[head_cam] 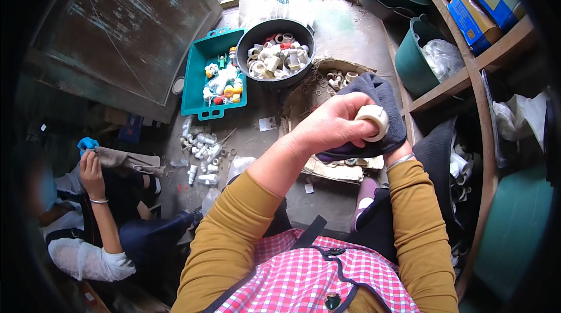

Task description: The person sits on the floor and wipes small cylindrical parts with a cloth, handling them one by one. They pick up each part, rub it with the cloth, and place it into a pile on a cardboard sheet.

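A white plastic pipe fitting (pixel 372 122), shaped like a ring at its near end, is gripped between the thumb and fingers of my left hand (pixel 337 124). A dark grey cloth (pixel 379 94) covers most of my right hand (pixel 399 153), so its fingers are hidden; the cloth lies against the fitting. Below both hands is a torn cardboard piece (pixel 322 168) with small white fittings and rings (pixel 337 80) on it. Beyond it stands a round black tub (pixel 309 65) full of white and a few red fittings.
A teal tray (pixel 188 80) holds mixed fittings. More fittings (pixel 206 148) lie on the floor at left, near a seated co-worker (pixel 94 208) holding a cloth. Wooden shelving (pixel 480 107) at right carries boxes and green tubs (pixel 414 63). A white sack (pixel 276 6) stands behind the black tub.
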Action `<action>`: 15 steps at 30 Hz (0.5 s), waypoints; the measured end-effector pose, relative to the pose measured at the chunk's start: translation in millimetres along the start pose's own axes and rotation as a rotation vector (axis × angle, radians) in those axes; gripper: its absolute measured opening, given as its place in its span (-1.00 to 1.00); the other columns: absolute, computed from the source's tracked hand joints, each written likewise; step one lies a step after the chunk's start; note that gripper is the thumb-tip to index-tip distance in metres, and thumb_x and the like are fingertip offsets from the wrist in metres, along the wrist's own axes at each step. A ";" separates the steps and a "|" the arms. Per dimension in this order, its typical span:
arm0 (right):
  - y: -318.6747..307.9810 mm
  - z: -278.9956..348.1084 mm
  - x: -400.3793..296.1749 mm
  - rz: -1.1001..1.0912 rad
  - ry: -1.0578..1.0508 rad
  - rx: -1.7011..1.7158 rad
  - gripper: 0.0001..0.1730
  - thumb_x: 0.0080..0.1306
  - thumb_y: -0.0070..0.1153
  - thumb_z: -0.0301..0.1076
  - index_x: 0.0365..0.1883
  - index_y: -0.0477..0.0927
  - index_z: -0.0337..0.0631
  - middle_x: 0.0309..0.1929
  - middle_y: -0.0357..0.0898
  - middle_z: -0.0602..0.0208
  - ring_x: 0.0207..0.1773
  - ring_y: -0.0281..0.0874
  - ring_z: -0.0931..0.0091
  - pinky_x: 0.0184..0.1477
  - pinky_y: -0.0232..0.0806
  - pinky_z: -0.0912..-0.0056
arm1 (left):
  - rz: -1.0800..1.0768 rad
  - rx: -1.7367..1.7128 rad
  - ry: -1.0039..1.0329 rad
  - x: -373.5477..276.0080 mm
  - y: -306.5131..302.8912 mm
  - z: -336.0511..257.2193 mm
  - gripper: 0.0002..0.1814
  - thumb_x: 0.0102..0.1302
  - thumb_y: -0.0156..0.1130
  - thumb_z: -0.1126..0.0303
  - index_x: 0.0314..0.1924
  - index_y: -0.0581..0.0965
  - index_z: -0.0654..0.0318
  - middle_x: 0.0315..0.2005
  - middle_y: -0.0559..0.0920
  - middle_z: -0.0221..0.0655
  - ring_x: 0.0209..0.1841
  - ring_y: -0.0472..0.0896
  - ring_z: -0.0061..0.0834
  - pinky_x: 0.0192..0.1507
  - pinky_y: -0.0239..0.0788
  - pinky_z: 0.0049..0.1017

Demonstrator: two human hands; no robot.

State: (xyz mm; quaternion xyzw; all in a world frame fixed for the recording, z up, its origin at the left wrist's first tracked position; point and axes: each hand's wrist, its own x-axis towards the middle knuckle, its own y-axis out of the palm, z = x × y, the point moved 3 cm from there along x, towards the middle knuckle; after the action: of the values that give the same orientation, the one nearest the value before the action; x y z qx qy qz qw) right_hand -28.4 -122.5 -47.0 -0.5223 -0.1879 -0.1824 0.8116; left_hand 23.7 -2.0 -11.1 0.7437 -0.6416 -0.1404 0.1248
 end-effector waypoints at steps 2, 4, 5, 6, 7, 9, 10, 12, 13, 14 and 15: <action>-17.1 13.1 -4.5 -0.060 -0.129 -0.142 -0.62 0.07 0.01 -0.12 -0.18 0.47 -0.11 -0.19 0.38 0.15 -0.02 0.31 0.20 0.07 0.12 0.16 | -0.075 -0.020 0.005 -3.8 -11.3 -4.3 -0.57 0.10 0.28 0.34 -0.04 0.45 0.38 -0.18 0.60 -0.28 -0.20 0.59 -0.54 -0.26 0.48 -0.59; -38.8 37.3 11.4 0.076 -0.058 -0.252 -0.55 0.05 0.03 0.00 -0.18 0.47 -0.09 -0.18 0.39 0.19 -0.01 0.32 0.21 0.09 0.11 0.16 | -0.230 -0.070 0.094 -15.7 -24.6 -17.7 -0.61 0.11 0.26 0.40 -0.04 0.47 0.37 -0.20 0.60 -0.29 -0.21 0.58 -0.58 -0.22 0.47 -0.60; -40.0 42.1 12.3 0.125 0.012 -0.344 -0.51 0.03 0.05 0.06 -0.19 0.47 -0.09 -0.18 0.38 0.19 -0.01 0.31 0.21 0.08 0.10 0.15 | -0.274 -0.057 0.176 -16.7 -31.2 -18.6 -0.63 0.09 0.26 0.48 -0.05 0.48 0.35 -0.22 0.60 -0.33 -0.21 0.58 -0.58 -0.16 0.46 -0.60; -41.1 42.8 11.6 0.106 0.001 -0.335 -0.50 0.02 0.06 0.08 -0.20 0.47 -0.09 -0.19 0.38 0.19 -0.02 0.31 0.21 0.08 0.10 0.15 | -0.322 0.003 0.196 -17.2 -31.5 -19.7 -0.62 0.08 0.28 0.50 -0.05 0.49 0.34 -0.22 0.60 -0.34 -0.21 0.58 -0.58 -0.14 0.44 -0.60; -42.5 42.9 10.6 0.086 -0.011 -0.325 -0.49 0.01 0.06 0.09 -0.20 0.47 -0.09 -0.19 0.38 0.19 -0.02 0.32 0.21 0.07 0.11 0.15 | -0.370 0.064 0.216 -17.5 -31.3 -20.7 -0.61 0.06 0.29 0.53 -0.05 0.49 0.33 -0.22 0.60 -0.35 -0.21 0.58 -0.58 -0.13 0.43 -0.61; -44.2 41.8 9.3 0.051 -0.038 -0.305 -0.46 -0.02 0.08 0.11 -0.20 0.47 -0.10 -0.20 0.38 0.19 -0.03 0.32 0.21 0.07 0.11 0.15 | -0.407 0.275 0.194 -11.5 -31.3 -13.1 -0.59 0.03 0.33 0.54 -0.07 0.49 0.33 -0.23 0.58 -0.40 -0.20 0.57 -0.60 -0.13 0.43 -0.61; -44.4 41.2 9.3 0.035 -0.053 -0.294 -0.45 -0.03 0.09 0.13 -0.21 0.47 -0.10 -0.20 0.38 0.19 -0.03 0.32 0.21 0.06 0.11 0.15 | -0.438 0.593 0.261 -9.8 -29.6 -14.2 -0.58 -0.01 0.37 0.48 -0.09 0.50 0.32 -0.28 0.57 -0.43 -0.24 0.57 -0.58 -0.18 0.42 -0.59; -39.0 39.6 9.1 -0.011 0.003 -0.079 -0.39 -0.03 0.11 0.11 -0.14 0.44 -0.16 -0.15 0.38 0.14 0.00 0.31 0.18 0.09 0.10 0.15 | -0.561 1.035 0.401 -7.2 -23.5 -8.1 -0.54 -0.12 0.41 0.43 -0.15 0.51 0.29 -0.36 0.52 -0.33 -0.31 0.55 -0.38 -0.24 0.41 -0.50; -33.4 38.6 8.9 -0.057 0.064 0.144 -0.35 -0.02 0.13 0.08 -0.08 0.41 -0.21 -0.10 0.39 0.10 0.04 0.31 0.16 0.12 0.10 0.15 | -0.606 1.109 0.449 -4.2 -21.3 -5.2 -0.54 -0.16 0.41 0.42 -0.17 0.52 0.27 -0.37 0.51 -0.28 -0.33 0.54 -0.29 -0.26 0.40 -0.46; -27.9 37.9 8.3 -0.114 0.115 0.357 -0.30 -0.02 0.15 0.05 -0.01 0.39 -0.27 -0.05 0.39 0.05 0.08 0.31 0.14 0.15 0.09 0.15 | -0.636 1.230 0.416 -3.0 -17.5 -2.6 -0.59 -0.20 0.36 0.44 -0.24 0.51 0.25 -0.39 0.49 -0.25 -0.33 0.53 -0.21 -0.28 0.41 -0.39; -22.6 40.3 -1.1 -0.105 0.071 0.210 -0.25 0.01 0.13 -0.02 0.07 0.32 -0.37 0.05 0.35 -0.03 0.17 0.25 0.09 0.24 0.05 0.15 | -0.624 1.327 0.418 -0.4 -10.7 -0.9 -0.61 -0.25 0.32 0.46 -0.28 0.50 0.21 -0.41 0.48 -0.25 -0.34 0.52 -0.18 -0.31 0.40 -0.34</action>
State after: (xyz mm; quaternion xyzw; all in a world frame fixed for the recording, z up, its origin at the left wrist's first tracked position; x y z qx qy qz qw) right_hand -45.0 -94.3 -14.5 -0.4172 -0.2043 -0.2222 0.8572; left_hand 33.8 -0.1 -14.2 0.8208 -0.3145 0.3896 -0.2750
